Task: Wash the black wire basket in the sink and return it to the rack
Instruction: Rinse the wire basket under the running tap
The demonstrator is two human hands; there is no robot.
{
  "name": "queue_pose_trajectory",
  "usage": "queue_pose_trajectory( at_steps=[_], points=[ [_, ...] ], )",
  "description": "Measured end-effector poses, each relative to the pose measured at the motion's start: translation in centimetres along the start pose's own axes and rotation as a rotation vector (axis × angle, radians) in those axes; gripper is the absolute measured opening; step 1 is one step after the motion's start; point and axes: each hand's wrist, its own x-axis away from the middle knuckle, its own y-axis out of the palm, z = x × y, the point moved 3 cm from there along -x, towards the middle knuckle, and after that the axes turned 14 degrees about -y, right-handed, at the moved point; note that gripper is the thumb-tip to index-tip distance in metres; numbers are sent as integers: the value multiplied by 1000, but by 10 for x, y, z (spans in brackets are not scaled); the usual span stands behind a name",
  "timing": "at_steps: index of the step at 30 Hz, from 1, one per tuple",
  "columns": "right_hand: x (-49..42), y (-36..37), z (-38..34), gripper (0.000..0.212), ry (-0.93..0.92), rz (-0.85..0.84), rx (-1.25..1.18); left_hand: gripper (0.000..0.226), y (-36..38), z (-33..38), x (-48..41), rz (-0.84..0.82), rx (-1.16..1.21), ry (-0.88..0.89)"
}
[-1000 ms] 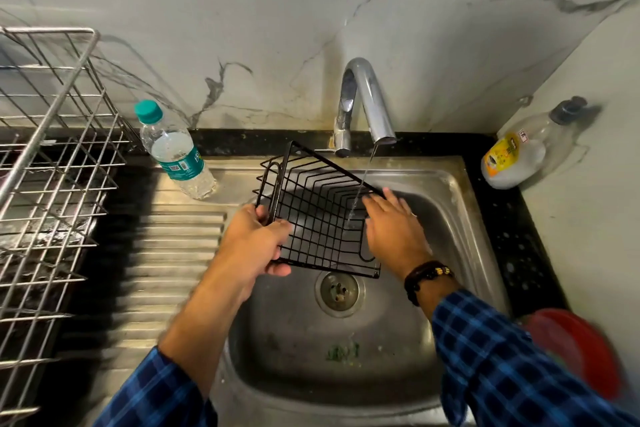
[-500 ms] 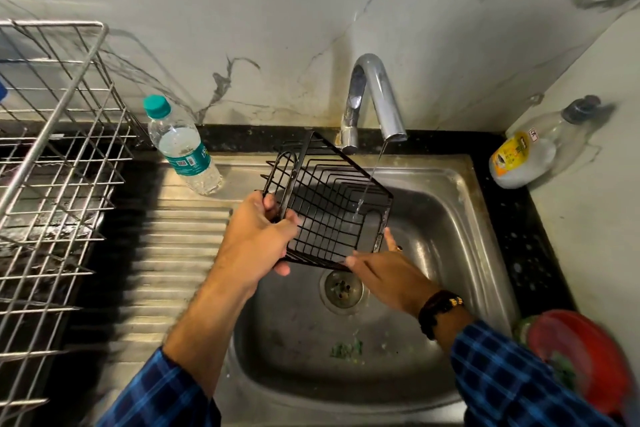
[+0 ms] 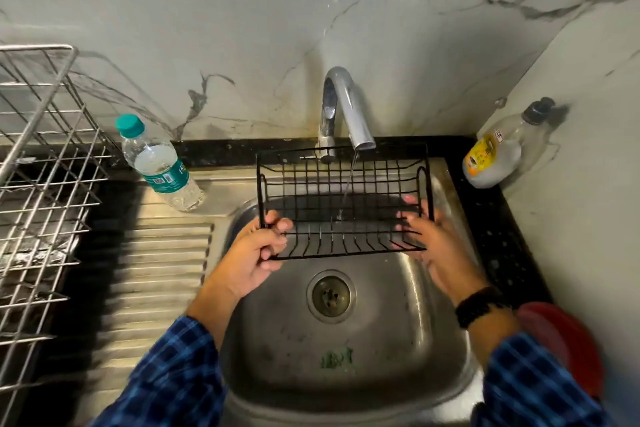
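Holding the basket (image 3: 343,208) up above the sink (image 3: 346,378), clear of its floor, long side running left to right, opening turned up toward the camera. Gripping its left end with the left hand (image 3: 252,256) — thumb on top, fingers curled beneath the near edge wires. Pressing the right hand (image 3: 436,243) against the right end, fingers reaching in over the bottom wires; too blurred there to tell whether curled round a wire or lying flat. Catching a thin stream of water (image 3: 349,180) from the tap (image 3: 346,107), right of the basket's middle, down past the back wires to the bottom. Just below and nearer: the drain (image 3: 330,295), and a green smear on the sink floor closer still. Wearing a dark wristband (image 3: 479,305) on the right wrist and blue checked sleeves (image 3: 173,374) on both arms. To the left, past the ribbed drainboard (image 3: 156,270), at the frame's edge: the steel wire rack (image 3: 41,184), well apart from the basket. Between rack and tap, at the back of the drainboard: a clear bottle (image 3: 159,163) with a teal cap and label. In the right corner, on the black surface (image 3: 498,243) against the marble wall (image 3: 242,28): a soap bottle (image 3: 491,163) with a yellow label and dark cap. Lower right, partly hidden behind the right sleeve — a round red thing (image 3: 568,340), blurred.
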Motion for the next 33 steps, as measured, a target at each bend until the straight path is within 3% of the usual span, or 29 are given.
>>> queue_pose_trajectory(
  at_steps=[2, 4, 5, 7, 9, 11, 14, 17, 19, 21, 25, 29, 31, 33],
  points=[
    [6, -10, -11, 27, -41, -47, -92, 31, 3, -11, -14, 42, -32, -98],
    [15, -16, -26, 25, -80, -79, -164, 12, 11, -22, -27, 195, -154, -169],
    [19, -18, -33, 25, -116, -79, -120, 7, 13, -27, -34, 305, -217, -194],
    [27, -21, -46, 28, -196, -81, 97, 20, 17, -36, -47, 479, -327, -214],
    [33, -19, -54, 34, -243, -62, 253, 21, 27, -39, -56, 521, -462, -188],
    [38, -19, -62, 36, -289, -20, 263, 27, 39, -39, -61, 563, -635, -74],
    [47, -26, -72, 28, -331, 71, 172, 70, 53, -36, -65, 670, -963, 205],
    [57, -34, -80, 31, -354, 135, 117, 89, 69, -32, -65, 991, -1538, 462],
    [63, -33, -83, 38, -365, 126, 144, 93, 82, -34, -69, 958, -1824, 592],
    [67, -32, -83, 39, -367, 141, 150, 93, 86, -36, -76, 854, -1961, 681],
    [65, -36, -81, 37, -338, 169, 139, 53, 78, -35, -79, 753, -1984, 963],
    [64, -30, -80, 30, -303, 35, 283, 30, 82, -19, -76, 820, -1950, 736],
    [63, -23, -80, 28, -295, -3, 304, 36, 84, -12, -77, 846, -2039, 636],
    [61, -17, -81, 28, -290, 21, 258, 51, 80, -15, -82, 769, -2129, 563]
  ],
)
